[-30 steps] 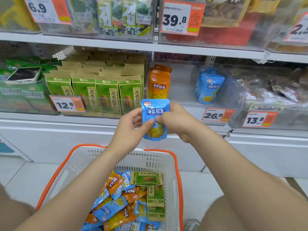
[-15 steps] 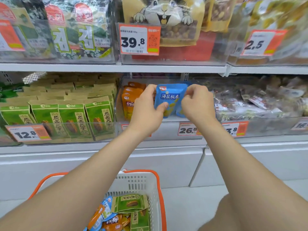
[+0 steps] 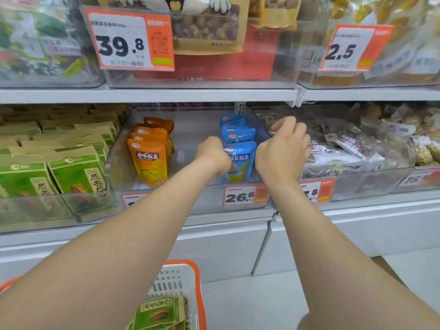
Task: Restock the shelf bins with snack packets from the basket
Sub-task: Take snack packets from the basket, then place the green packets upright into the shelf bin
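Head view: I count three blue packets (image 3: 238, 135) at the right of the clear bin (image 3: 190, 129) and four orange packets (image 3: 148, 163) at its left. My left hand (image 3: 213, 154) pinches the front blue one; my right hand (image 3: 282, 151), loosely curled, hides the bin's right wall.

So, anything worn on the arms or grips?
Nothing visible. The left arm and right arm are bare to the frame edge, with no sleeves. The left grip and right grip are bare hands: no gloves, rings, watch or bands showing.
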{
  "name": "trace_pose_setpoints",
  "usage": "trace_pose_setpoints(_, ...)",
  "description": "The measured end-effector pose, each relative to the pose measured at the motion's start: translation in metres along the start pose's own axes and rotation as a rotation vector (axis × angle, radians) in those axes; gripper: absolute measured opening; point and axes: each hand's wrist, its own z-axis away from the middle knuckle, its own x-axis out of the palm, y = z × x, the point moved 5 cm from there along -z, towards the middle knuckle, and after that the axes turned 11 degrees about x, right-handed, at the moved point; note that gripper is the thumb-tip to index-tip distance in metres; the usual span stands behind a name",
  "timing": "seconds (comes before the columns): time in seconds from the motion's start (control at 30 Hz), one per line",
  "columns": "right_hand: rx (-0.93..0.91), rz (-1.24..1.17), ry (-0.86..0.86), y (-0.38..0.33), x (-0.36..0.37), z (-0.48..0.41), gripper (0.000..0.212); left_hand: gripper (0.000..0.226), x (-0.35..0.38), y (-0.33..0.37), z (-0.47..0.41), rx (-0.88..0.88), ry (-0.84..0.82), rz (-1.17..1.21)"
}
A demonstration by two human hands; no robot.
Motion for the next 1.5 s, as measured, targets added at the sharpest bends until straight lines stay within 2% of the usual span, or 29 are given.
trace_pose_setpoints(0.13,-0.014,0.005,-0.006,0.004,0.009,-0.003,0.032,0.051,0.013,0.001,-0.02,-0.044,0.068,0.011)
trace_pose_setpoints(0.23,-0.016,0.011,-0.005,0.003,0.011,-0.004,0.032,0.036,0.017,0.003,-0.033,-0.068,0.119,-0.039)
trace_pose_setpoints(0.5,-0.029,-0.007,0.004,0.006,0.014,-0.006,0.03,0.026,0.026,0.005,-0.041,0.013,0.19,-0.081)
trace_pose_setpoints(0.67,-0.072,0.007,0.029,0.001,0.01,-0.002,0.031,0.039,0.012,0.002,-0.028,0.097,0.15,-0.043)
trace_pose_setpoints(0.77,-0.194,0.024,0.058,-0.01,0.004,0.006,0.031,0.051,0.0,0.003,-0.011,0.113,0.148,-0.055)
trace_pose_setpoints(0.83,-0.302,-0.025,0.028,-0.022,0.001,0.015,0.031,0.051,-0.01,0.006,0.003,0.13,0.161,-0.072)
trace_pose_setpoints(0.97,-0.438,-0.137,-0.094,-0.043,-0.005,0.036,0.024,0.035,-0.035,0.006,0.031,0.251,0.239,-0.13)
trace_pose_setpoints(1.1,-0.487,-0.198,-0.361,-0.059,-0.009,0.06,0.027,0.02,-0.064,-0.005,0.071,0.468,0.383,-0.194)
trace_pose_setpoints(1.2,-0.572,-0.104,-0.512,-0.074,-0.012,0.09,0.03,0.011,-0.085,-0.018,0.111,0.639,0.45,-0.278)
trace_pose_setpoints(1.3,-0.657,0.068,-0.664,-0.087,-0.012,0.131,0.014,0.007,-0.104,-0.034,0.152,0.764,0.474,-0.437)
trace_pose_setpoints(1.4,-0.757,0.175,-0.779,-0.097,-0.013,0.175,0.009,0.008,-0.119,-0.064,0.187,0.744,0.445,-0.544)
trace_pose_setpoints(1.5,-0.825,0.278,-0.968,-0.096,-0.007,0.223,0.011,0.011,-0.119,-0.109,0.217,0.644,0.296,-0.536)
